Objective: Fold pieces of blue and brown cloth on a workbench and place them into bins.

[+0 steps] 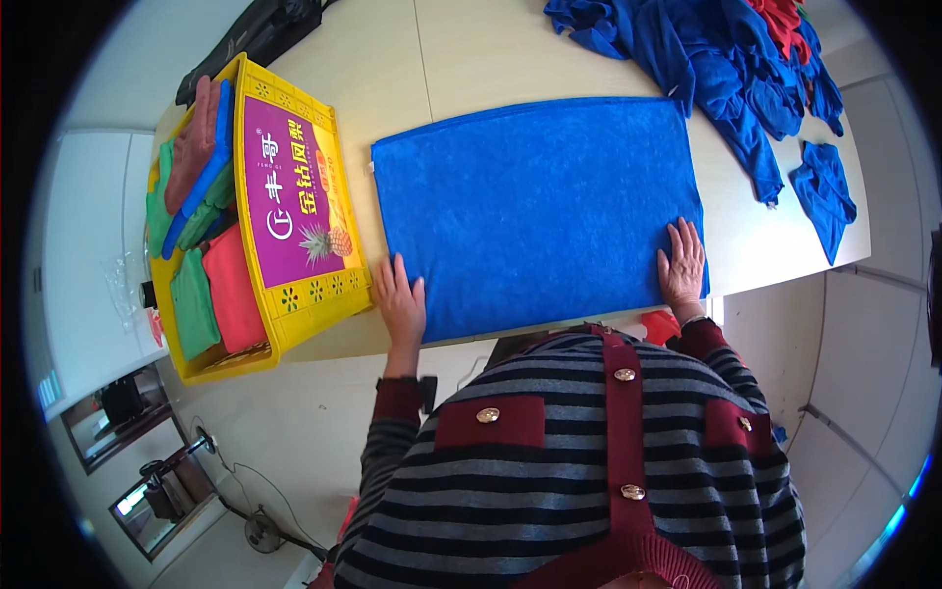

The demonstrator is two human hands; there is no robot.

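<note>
A blue towel (540, 206) lies spread flat on the table in front of me, with layered edges showing along its far side. My left hand (399, 296) rests on its near left corner, fingers stretched out and partly over the table. On the near right edge, my right hand (683, 265) lies flat with its fingers extended. Neither hand grips the cloth.
A yellow plastic crate (324, 319) with folded green, red, pink and blue cloths (228, 285) stands at the left. Crumpled blue cloths (726, 69) are heaped at the far right, beside a smaller blue cloth (824, 196). A black bag (260, 34) lies at the far left.
</note>
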